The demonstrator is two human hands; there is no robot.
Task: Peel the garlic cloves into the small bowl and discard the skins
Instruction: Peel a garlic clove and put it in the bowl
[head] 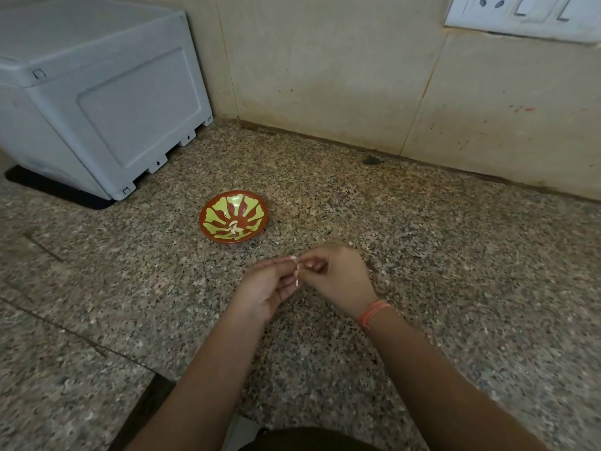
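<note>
Left hand [270, 286] and right hand [340, 278] pinch a garlic clove [296, 272] over speckled granite counter [461, 255] by beige wall [325, 76]

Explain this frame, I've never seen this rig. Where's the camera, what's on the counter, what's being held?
There is no robot here. One camera sits on a person's head and looks forward and down, so the two forearms coming in from the bottom are the wearer's own. The left hand and right hand meet above a speckled stone counter, and both pinch a small garlic clove. A pale strip of skin hangs from it. Beyond the hands sits a small red and green bowl with a few peeled cloves in its middle. A grey box stands at far left, and a socket plate is on the wall.
</note>
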